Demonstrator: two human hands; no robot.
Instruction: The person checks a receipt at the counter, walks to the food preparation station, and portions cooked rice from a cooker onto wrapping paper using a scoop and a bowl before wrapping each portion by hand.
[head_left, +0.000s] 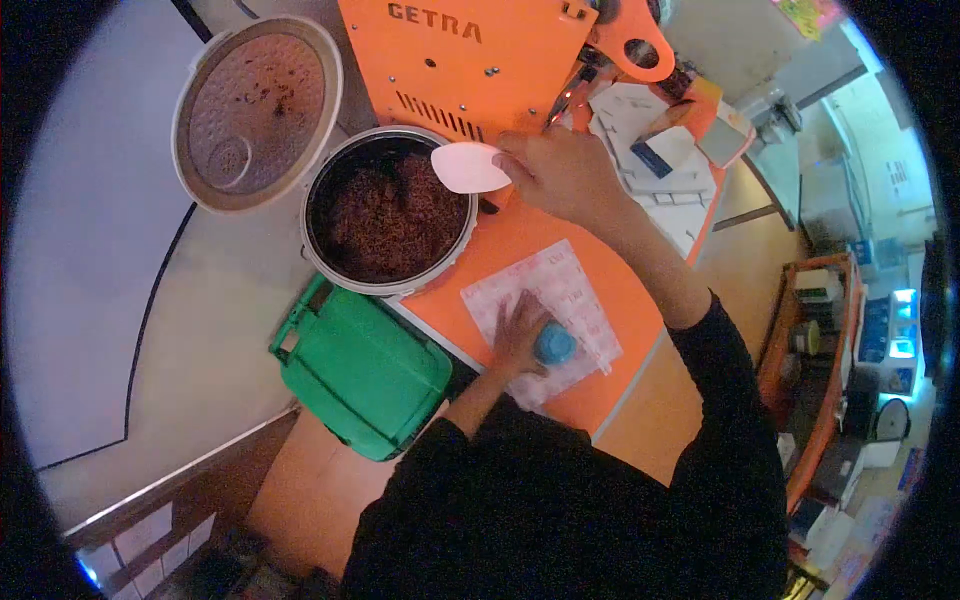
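Observation:
My right hand (555,170) is closed around the handle of a pale pinkish-white rice paddle (466,168), its blade over the right rim of a rice cooker (472,232). Dark reddish-brown cooked rice (395,220) fills the pot. Below, my left hand (517,335) lies with fingers spread on a printed sheet of wrapping paper (575,290). A small blue cup (555,343) sits on the sheet beside it, between thumb and forefinger, and seems to touch the hand. What the cup contains cannot be made out.
The cooker's lid (260,110) stands raised on the left. Behind is an orange "GETRA" machine (450,60). A green lidded bin (365,370) sits below the orange tabletop (630,285). White papers or boxes (655,150) lie at right; a shelf rack (830,350) stands farther off.

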